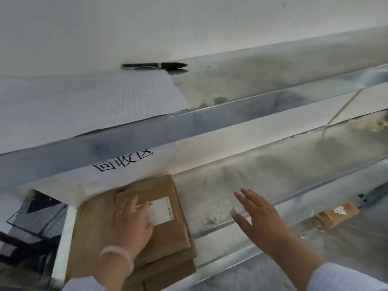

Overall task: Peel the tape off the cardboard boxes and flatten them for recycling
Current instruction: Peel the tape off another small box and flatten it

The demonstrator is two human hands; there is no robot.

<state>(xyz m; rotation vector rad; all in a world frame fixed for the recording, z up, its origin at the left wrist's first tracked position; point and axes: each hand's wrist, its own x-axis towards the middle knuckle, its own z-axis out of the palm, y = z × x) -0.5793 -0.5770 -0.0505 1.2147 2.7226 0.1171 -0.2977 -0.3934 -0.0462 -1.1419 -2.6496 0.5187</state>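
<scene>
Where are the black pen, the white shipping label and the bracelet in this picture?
Black pen (154, 65), head view, middle of its barrel.
White shipping label (162, 210), head view, bare white centre on the top flattened cardboard.
Bracelet (119, 256), head view, pale band round the left wrist.

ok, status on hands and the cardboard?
Left hand flat on flattened cardboard stack. Right hand open, empty, above shelf. Nothing blocking.

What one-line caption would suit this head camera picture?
Left hand presses flattened cardboard boxes on a metal shelf while the open right hand hovers alongside.
</scene>
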